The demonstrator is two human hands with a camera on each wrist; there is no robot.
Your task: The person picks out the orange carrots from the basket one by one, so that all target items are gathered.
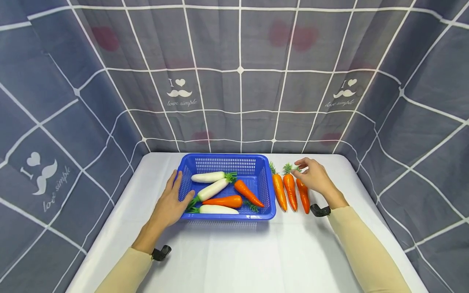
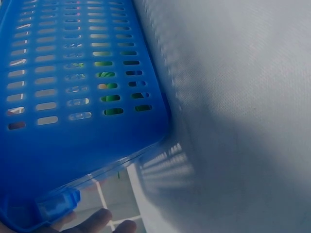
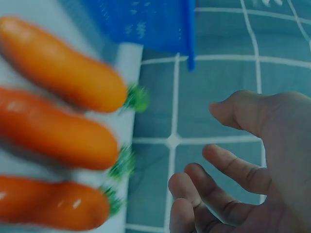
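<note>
A blue plastic basket (image 1: pixel 227 217) stands on the white table, with three white radishes (image 1: pixel 212 189) and two orange carrots (image 1: pixel 248 193) lying inside. My left hand (image 1: pixel 170 203) rests on its left rim, fingers extended and thumb over the edge. In the left wrist view the perforated basket wall (image 2: pixel 73 141) fills much of the picture, with fingertips (image 2: pixel 97 221) below it. Three more carrots lie side by side right of the basket: left (image 1: pixel 279 192), middle (image 1: pixel 290 192) and right (image 1: pixel 303 197). Above the right carrot's green top hovers my right hand (image 1: pixel 313 175), fingers loosely bent around nothing.
The white-covered table (image 1: pixel 234 256) extends in front of the basket. Grey checked curtains (image 1: pixel 220 89) rise behind it and at both sides. A black wrist strap piece (image 1: pixel 161 253) sits on the left wrist, another (image 1: pixel 320 210) on the right.
</note>
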